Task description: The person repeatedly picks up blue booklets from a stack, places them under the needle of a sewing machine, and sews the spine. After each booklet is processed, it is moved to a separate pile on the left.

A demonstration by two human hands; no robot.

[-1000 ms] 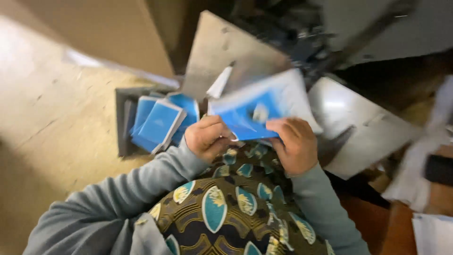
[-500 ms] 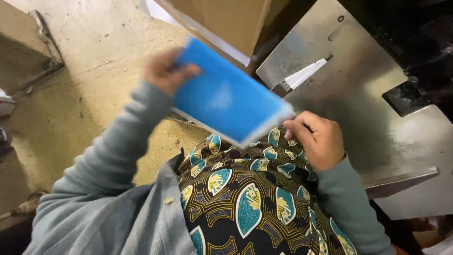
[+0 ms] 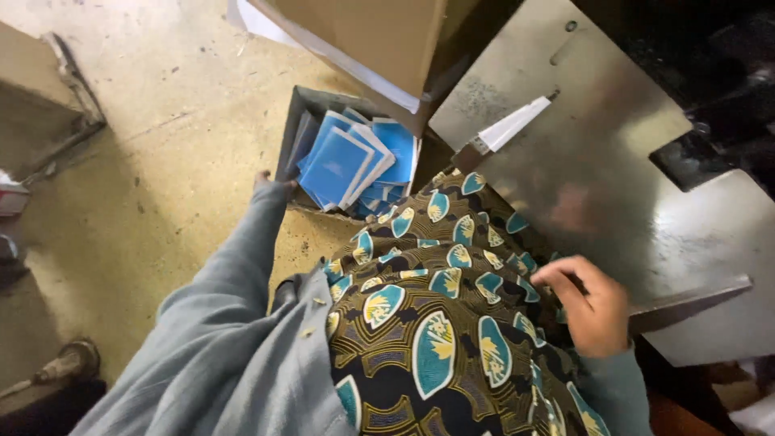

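My left hand (image 3: pixel 265 181) reaches out to the near left edge of a dark box (image 3: pixel 292 121) on the floor. Only its knuckles show past the grey sleeve, so its grip is hidden. In the box lies a loose heap of blue booklets with white edges (image 3: pixel 343 161). My right hand (image 3: pixel 589 307) rests on my lap, on a patterned dark cloth with teal and cream shapes (image 3: pixel 436 323), just below the edge of a metal plate (image 3: pixel 581 145). Its fingers are bent and apart, with nothing in them.
A folded white paper piece (image 3: pixel 508 127) sticks up at the metal plate's left edge. A brown cardboard box (image 3: pixel 379 32) overhangs the dark box from behind. Bare concrete floor (image 3: pixel 161 145) lies to the left, with a board edge (image 3: pixel 56 105) at far left.
My left hand carried a blue booklet from my lap out to the left and down to the box; the booklet is no longer in it. My right hand stayed on my lap.
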